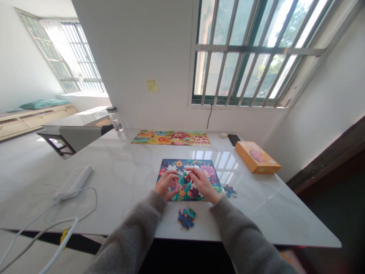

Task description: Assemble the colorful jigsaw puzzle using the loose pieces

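Observation:
A colourful jigsaw puzzle (211,176) lies partly filled on the table in front of me, with pale gaps in its upper middle. Over its left side is my left hand (167,185), fingers curved and thumb apart from them. My right hand (202,184) reaches over the middle, its fingers bent close together; what they hold, if anything, is too small to make out. Teal puzzle parts show between the hands. Loose puzzle pieces (186,218) lie in a small heap near the table's front edge. More loose pieces (229,191) rest by the puzzle's right side.
A long farm-picture puzzle (171,137) lies along the wall. To the right are an orange box (256,157) and a black phone (234,139). A clear bottle (115,120) stands at the back left. A white power strip (74,182) with cables (70,230) occupies the left side.

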